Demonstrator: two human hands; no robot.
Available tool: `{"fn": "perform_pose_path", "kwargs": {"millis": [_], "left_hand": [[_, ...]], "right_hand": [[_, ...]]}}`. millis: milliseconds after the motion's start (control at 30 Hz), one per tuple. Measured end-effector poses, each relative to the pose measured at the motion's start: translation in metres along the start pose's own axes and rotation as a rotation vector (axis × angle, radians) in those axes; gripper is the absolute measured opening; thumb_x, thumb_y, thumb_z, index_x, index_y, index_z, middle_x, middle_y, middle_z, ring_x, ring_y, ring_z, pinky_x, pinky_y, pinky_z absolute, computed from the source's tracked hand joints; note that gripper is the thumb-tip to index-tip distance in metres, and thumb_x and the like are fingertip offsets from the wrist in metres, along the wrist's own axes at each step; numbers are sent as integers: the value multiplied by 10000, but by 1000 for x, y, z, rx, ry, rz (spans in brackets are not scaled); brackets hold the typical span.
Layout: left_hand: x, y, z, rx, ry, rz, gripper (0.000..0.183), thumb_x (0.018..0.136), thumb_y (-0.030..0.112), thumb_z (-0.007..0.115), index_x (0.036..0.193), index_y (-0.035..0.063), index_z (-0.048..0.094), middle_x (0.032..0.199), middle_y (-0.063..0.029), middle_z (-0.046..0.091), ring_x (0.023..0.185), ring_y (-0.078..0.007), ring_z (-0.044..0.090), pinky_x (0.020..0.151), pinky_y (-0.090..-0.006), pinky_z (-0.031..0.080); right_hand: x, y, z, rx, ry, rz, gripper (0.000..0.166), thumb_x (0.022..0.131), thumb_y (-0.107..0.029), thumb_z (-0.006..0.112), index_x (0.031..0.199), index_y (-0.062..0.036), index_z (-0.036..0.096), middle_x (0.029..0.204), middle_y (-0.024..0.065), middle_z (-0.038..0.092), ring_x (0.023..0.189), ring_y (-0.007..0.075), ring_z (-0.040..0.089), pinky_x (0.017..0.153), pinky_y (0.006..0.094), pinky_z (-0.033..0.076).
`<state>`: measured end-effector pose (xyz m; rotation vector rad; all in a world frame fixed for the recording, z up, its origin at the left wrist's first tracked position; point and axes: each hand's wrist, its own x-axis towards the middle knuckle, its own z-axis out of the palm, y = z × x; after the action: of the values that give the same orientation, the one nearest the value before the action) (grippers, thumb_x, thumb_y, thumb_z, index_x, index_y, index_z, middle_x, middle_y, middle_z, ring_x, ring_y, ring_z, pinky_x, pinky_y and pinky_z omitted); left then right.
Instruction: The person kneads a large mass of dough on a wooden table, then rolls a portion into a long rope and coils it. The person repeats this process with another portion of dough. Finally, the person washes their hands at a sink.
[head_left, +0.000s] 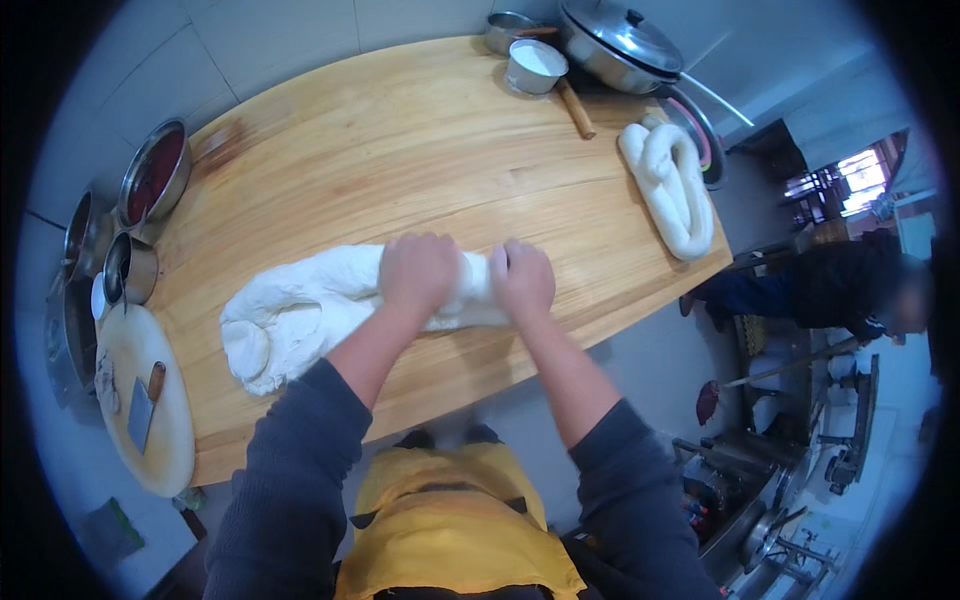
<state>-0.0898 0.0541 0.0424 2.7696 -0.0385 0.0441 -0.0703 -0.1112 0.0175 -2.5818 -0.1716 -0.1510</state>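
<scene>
A long mass of white dough (330, 274) lies along the near side of the wooden table. Its left end is thick and folded over, with a hollow in the middle. My left hand (421, 274) is closed over the dough near its centre, slightly blurred. On the dough's right end sits my right hand (523, 277), fingers curled around it. Between the two hands a short stretch of dough shows. The undersides of both hands are hidden. Farther right, a second piece of dough (667, 191), a thick looped rope, rests near the table's right edge.
At left are a round cutting board (169, 450) with a cleaver (142, 412), a bowl of red contents (155, 176) and a metal pot (139, 270). A bowl of white powder (537, 67), a rolling pin (576, 110) and a lidded pan (622, 49) stand behind. A person (832, 281) is at right.
</scene>
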Motion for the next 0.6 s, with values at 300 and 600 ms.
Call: {"fn": "perform_pose_path", "kwargs": {"millis": [300, 600], "left_hand": [[-42, -2, 17, -125, 289, 156, 139, 845, 202, 592, 926, 118, 670, 887, -66, 657, 885, -283, 608, 816, -449, 436], [49, -1, 31, -276, -97, -104, 347, 991, 309, 429, 914, 57, 653, 965, -175, 672, 920, -385, 605, 805, -512, 461]], "right_hand": [[-91, -16, 37, -177, 416, 40, 148, 788, -247, 584, 814, -102, 570, 860, 140, 557, 848, 358, 527, 791, 519, 392], [5, 9, 45, -268, 186, 129, 164, 808, -269, 577, 811, -110, 618, 851, 131, 584, 840, 350, 551, 743, 487, 437]]}}
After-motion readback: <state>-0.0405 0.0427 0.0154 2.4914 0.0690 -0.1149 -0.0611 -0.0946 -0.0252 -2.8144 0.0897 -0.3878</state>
